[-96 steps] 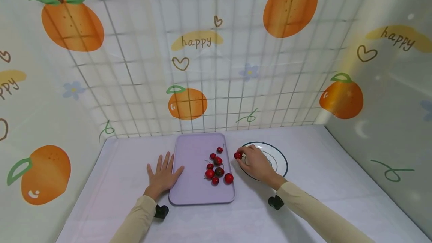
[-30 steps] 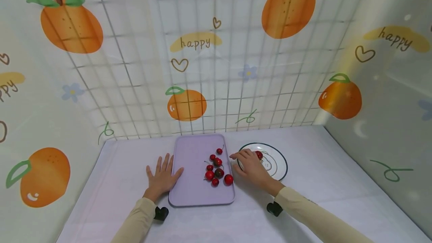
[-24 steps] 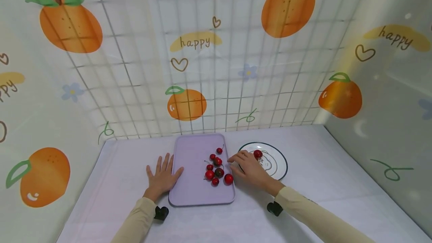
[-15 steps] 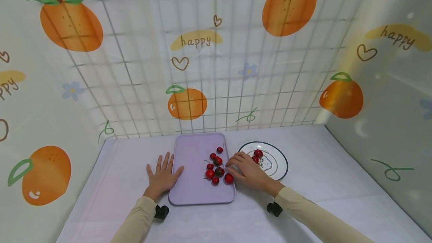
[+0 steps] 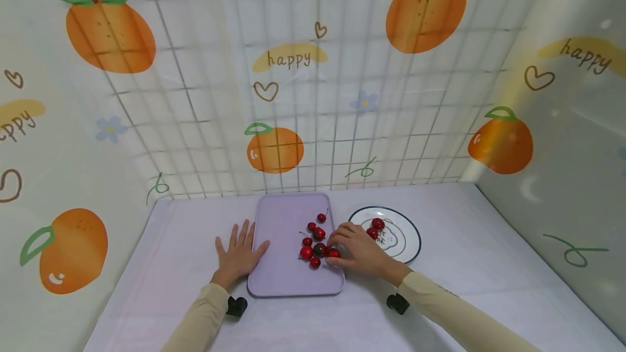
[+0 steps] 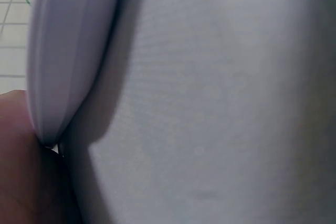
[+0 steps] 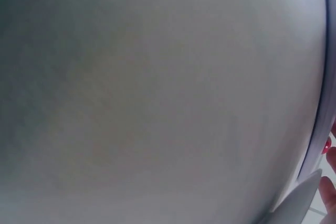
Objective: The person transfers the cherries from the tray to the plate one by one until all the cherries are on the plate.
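A lilac tray lies on the table with several red cherries grouped on its right half, some with stems. My left hand rests flat at the tray's left side, fingers spread, thumb over the rim. At the tray's right edge my right hand has thumb and fingers curled round a large cherry, pinching it. Behind that hand a white plate with a dark rim holds two cherries. The left wrist view shows the tray's edge beside part of the hand.
White cloth covers the table. A curtain printed with oranges hangs over a wire grid at the back and along both sides. Black heart-shaped pieces sit at both wrists.
My right hand brought a cherry to the plate and let it go there. It then moved left to the tray and took hold of the large cherry. My left hand stays put.
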Tool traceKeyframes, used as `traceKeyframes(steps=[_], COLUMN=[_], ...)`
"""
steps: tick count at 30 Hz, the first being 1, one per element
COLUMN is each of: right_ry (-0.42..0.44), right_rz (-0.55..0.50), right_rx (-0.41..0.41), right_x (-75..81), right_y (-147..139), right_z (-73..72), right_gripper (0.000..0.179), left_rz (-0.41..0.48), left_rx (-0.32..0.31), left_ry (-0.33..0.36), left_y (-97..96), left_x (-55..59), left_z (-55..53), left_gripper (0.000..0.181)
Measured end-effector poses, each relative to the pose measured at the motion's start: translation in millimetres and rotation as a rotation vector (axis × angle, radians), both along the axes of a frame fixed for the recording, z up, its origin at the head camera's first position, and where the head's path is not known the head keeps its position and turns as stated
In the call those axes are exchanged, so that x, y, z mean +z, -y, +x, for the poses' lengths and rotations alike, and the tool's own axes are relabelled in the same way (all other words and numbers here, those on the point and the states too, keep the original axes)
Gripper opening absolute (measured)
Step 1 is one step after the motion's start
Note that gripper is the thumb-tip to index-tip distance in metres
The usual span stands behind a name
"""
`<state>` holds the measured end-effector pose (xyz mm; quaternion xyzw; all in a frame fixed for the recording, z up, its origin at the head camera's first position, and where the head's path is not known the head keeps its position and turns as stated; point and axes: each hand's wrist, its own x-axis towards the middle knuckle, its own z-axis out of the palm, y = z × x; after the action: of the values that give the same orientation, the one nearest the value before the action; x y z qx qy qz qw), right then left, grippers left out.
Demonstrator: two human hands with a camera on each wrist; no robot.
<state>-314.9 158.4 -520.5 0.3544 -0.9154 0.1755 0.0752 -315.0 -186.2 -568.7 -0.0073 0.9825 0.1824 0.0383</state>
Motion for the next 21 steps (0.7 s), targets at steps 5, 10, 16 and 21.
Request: traceKeyframes(steps=[5, 10, 16, 21], right_ry=[-0.009, -0.014, -0.085, -0.078], right_rz=[0.004, -0.001, -0.020, -0.025], right_rx=[0.013, -0.002, -0.024, -0.093], right_x=[0.4, 2.1, 7.2, 8.7], right_y=[0.1, 0.0, -1.8, -6.3], right_z=[-0.9, -0.7, -2.0, -5.3], right_gripper=[0.031, 0.030, 0.030, 0.034], left_rz=[0.004, 0.000, -0.012, -0.007], left_rx=[0.008, 0.009, 0.008, 0.007], left_ry=[0.002, 0.007, 0.003, -0.019], left_y=[-0.1, -0.6, 0.3, 1.3], left_x=[3.6, 2.0, -2.4, -5.1], left_z=[1.6, 1.1, 0.2, -0.3], left_gripper=[0.085, 0.085, 0.088, 0.088])
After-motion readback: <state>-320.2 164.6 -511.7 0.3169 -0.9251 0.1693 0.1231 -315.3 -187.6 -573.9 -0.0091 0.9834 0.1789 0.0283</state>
